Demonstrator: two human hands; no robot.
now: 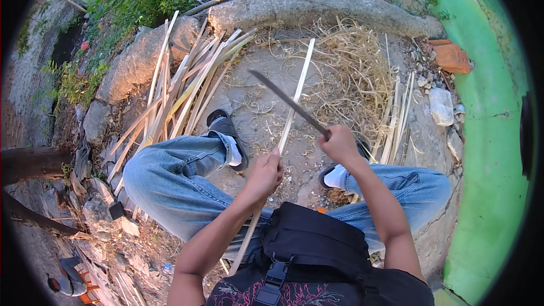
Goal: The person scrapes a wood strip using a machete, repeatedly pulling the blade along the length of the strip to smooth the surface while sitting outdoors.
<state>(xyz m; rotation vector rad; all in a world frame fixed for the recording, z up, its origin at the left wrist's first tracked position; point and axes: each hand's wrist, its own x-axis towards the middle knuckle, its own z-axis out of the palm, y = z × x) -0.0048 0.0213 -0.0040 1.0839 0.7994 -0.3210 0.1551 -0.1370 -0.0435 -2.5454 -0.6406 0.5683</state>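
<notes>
My left hand is closed round a long, pale bamboo strip. The strip slants away from me between my feet, and its near part runs back under my left forearm toward my lap. In my right hand is a long knife whose dark blade points to the far left. The blade crosses the strip beyond my left hand; whether they touch I cannot tell. My fingers hide the knife's handle.
Split strips lie heaped at the left, with several more at the right. Curly shavings cover the ground ahead. A rough stone kerb borders the far side. A green wall stands right; a person sits far lower left.
</notes>
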